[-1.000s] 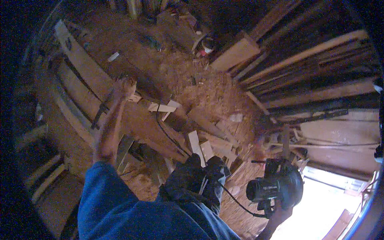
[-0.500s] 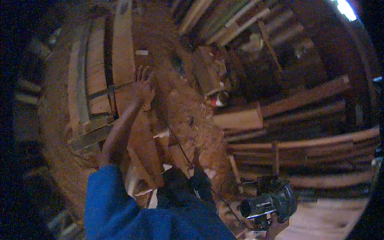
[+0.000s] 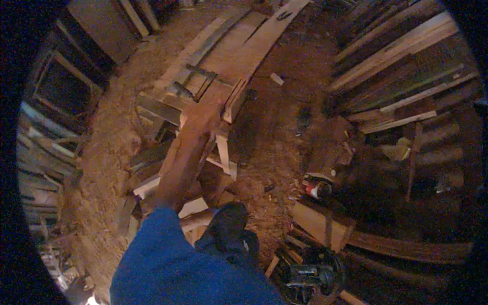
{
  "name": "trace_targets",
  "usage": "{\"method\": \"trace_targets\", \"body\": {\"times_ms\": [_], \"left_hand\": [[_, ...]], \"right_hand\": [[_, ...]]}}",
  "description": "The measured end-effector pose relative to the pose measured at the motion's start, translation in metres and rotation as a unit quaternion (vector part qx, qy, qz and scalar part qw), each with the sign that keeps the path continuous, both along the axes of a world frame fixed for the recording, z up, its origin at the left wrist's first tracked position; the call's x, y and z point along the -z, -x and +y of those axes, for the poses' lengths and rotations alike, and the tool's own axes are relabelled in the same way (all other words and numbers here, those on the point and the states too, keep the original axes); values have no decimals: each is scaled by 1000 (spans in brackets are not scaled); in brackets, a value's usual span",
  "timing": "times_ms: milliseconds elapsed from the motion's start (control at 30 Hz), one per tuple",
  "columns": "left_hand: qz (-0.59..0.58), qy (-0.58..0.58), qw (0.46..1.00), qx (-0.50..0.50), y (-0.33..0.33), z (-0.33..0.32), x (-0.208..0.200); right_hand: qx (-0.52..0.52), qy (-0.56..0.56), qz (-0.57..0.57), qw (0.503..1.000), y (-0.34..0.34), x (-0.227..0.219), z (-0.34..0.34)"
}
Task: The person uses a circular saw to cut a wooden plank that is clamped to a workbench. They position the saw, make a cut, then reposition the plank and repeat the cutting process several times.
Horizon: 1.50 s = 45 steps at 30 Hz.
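My left arm reaches forward to a wooden bench of long planks (image 3: 244, 46). My left hand (image 3: 211, 114) rests at the near end of the planks, its fingers too blurred and dim to make out. Just beyond it, a dark metal clamp (image 3: 203, 84) sits across the boards. Low on the right, my right hand (image 3: 319, 296) holds a dark power tool (image 3: 315, 274) that looks like a circular saw, with a cylindrical motor and a rounded guard. The tool hangs away from the bench and hides most of that hand.
Sawdust and wood scraps cover the floor (image 3: 264, 162). A small pale offcut (image 3: 277, 79) lies right of the bench. Stacked lumber (image 3: 401, 51) fills the right side. A red and white container (image 3: 319, 189) stands by a wooden box (image 3: 323, 221). More boards (image 3: 51, 142) lean at the left.
The view has swung left, so the bench now appears further right and more slanted. My left hand, earlier with fingers spread, is now lower against the plank ends. The power tool stays in my right hand.
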State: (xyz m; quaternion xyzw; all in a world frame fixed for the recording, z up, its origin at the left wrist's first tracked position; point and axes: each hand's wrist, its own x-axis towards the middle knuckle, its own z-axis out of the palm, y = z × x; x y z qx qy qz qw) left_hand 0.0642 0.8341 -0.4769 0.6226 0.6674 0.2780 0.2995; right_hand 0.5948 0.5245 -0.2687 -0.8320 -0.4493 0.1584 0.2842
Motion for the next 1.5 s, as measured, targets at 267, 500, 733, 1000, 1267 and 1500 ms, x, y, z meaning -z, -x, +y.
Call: {"method": "trace_targets", "body": {"times_ms": [267, 500, 733, 1000, 1267, 1500], "left_hand": [[-145, -70, 978, -133, -106, -121, 36], [-300, -85, 849, -427, -156, -86, -14], [-386, -196, 710, -556, -154, -70, -36], [-271, -98, 757, -587, -147, -72, -61], [-315, -50, 802, -505, -194, -114, -47], [-273, -107, 683, -669, -220, -69, -74]], "right_hand": [[-107, -19, 8, 994, -35, 9, 53], [-202, -21, -23, 979, -17, -6, 137], [-305, -42, -98, 946, 25, -65, 244], [-368, -82, -167, 911, 36, -143, 374], [-474, -153, -228, 836, 18, -150, 545], [-617, -224, -352, 667, 72, -129, 692]]}}
